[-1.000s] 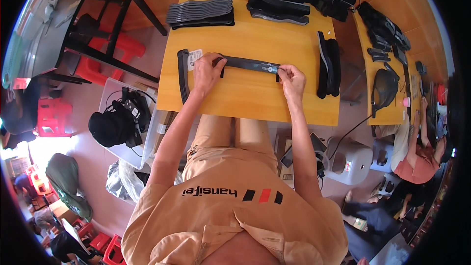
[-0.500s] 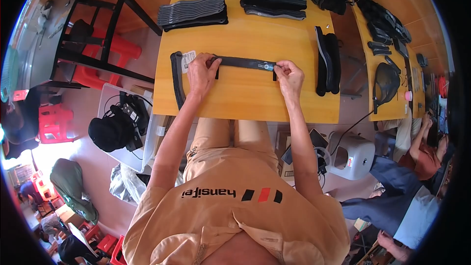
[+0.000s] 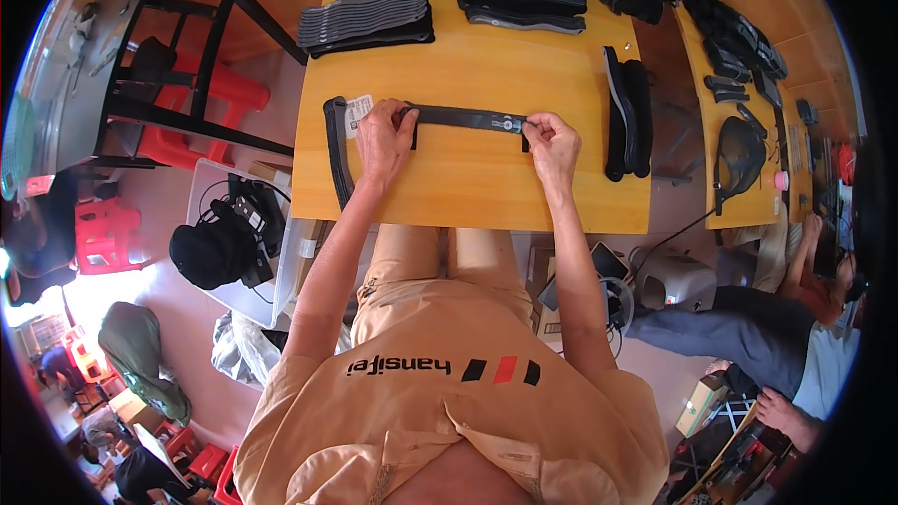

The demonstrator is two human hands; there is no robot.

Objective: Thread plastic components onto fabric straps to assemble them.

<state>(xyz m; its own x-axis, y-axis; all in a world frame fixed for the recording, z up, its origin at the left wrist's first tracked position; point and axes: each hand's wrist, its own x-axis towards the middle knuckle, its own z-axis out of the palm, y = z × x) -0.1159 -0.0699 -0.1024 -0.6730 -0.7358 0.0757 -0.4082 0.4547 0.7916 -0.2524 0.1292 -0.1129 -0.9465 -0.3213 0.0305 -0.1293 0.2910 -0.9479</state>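
Note:
A dark grey fabric strap [image 3: 458, 118] with a small pale print near its right end is stretched level between my two hands, over the yellow table. My left hand [image 3: 382, 142] pinches its left end, and my right hand [image 3: 554, 148] pinches the right end between thumb and fingers. Short black tabs hang down at both ends of the strap. Left of my left hand lies another dark strap [image 3: 337, 154], running toward the near edge, with a white printed label [image 3: 358, 112] beside it.
On the yellow table [image 3: 468, 192] a pile of grey straps [image 3: 363, 19] lies far left, black straps [image 3: 519, 2] far middle, and more black straps [image 3: 627, 117] at right. A white bin with black items [image 3: 229, 243] stands left below. People work at lower right.
My hands and the strap stay almost in place. At the right, the seated person in dark trousers has shifted, with a leg now stretched across in front of the grey stool.

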